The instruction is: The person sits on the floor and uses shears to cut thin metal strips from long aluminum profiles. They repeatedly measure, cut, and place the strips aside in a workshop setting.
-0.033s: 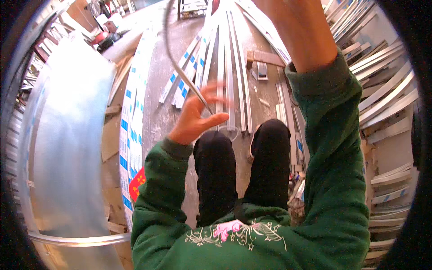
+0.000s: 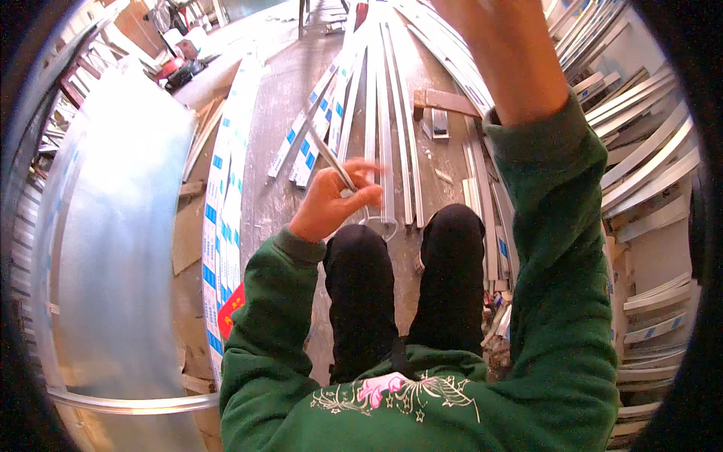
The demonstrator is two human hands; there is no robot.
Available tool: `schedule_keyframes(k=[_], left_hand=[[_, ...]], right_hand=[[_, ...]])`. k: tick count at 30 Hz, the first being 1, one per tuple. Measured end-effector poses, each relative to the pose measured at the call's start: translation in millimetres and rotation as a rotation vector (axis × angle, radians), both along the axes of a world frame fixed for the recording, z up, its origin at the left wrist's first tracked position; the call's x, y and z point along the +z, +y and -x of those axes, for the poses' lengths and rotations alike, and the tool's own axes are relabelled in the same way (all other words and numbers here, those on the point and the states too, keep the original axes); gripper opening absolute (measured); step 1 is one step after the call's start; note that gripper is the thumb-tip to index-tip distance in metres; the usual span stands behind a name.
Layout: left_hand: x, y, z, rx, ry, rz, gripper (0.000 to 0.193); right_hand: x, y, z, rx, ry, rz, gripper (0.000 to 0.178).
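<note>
My left hand (image 2: 331,202) is in front of my left knee, fingers curled and thumb bent round a thin grey strip (image 2: 325,153). The strip slants up and away from the hand, and its upper part is smeared by motion. Below the hand, a pale, see-through loop (image 2: 393,230) shows beside the knee; whether it belongs to the strip I cannot tell. My right arm reaches up and forward. Only the lower part of my right hand (image 2: 482,19) shows at the top edge, and its fingers are out of the picture.
Long pale metal profiles (image 2: 385,128) lie on the floor ahead, some wrapped in blue-and-white film (image 2: 312,143). A wooden block (image 2: 450,101) rests at the right of them. A large shiny sheet (image 2: 113,248) stands at my left. Stacked profiles (image 2: 655,169) line the right side.
The strip has swung and its upper part has blurred. My left hand has come down slightly and its fingers look more curled. The right arm has shifted a little.
</note>
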State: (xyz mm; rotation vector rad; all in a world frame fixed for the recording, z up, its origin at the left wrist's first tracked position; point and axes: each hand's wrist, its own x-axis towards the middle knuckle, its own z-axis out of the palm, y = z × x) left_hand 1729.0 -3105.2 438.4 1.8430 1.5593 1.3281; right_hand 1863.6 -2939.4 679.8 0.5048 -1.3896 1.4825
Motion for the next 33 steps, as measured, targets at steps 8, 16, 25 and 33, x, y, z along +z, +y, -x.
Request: schedule_keyframes(k=[8,16,25,33], left_hand=[[64.0,-79.6,264.4,1.022,-0.094,-0.154,0.021],[104.3,-141.2,335.1,1.07,0.38,-0.312,0.024],[-117.1,-18.5,180.6,0.343,0.118,0.53,0.038],[-143.9,136.2,65.0,0.217,-0.763,0.291,0.033]], right_hand=[[8.1,89.9,-138.7,-0.206,0.197,0.04,0.016],[-131.4,112.4,-99.2,-0.485,-0.14,0.329,0.027],[-343.3,68.6,23.7,-0.029,-0.97,0.428,0.02],[-401.5,92.4,67.3,0.248,-0.931,0.44,0.025]])
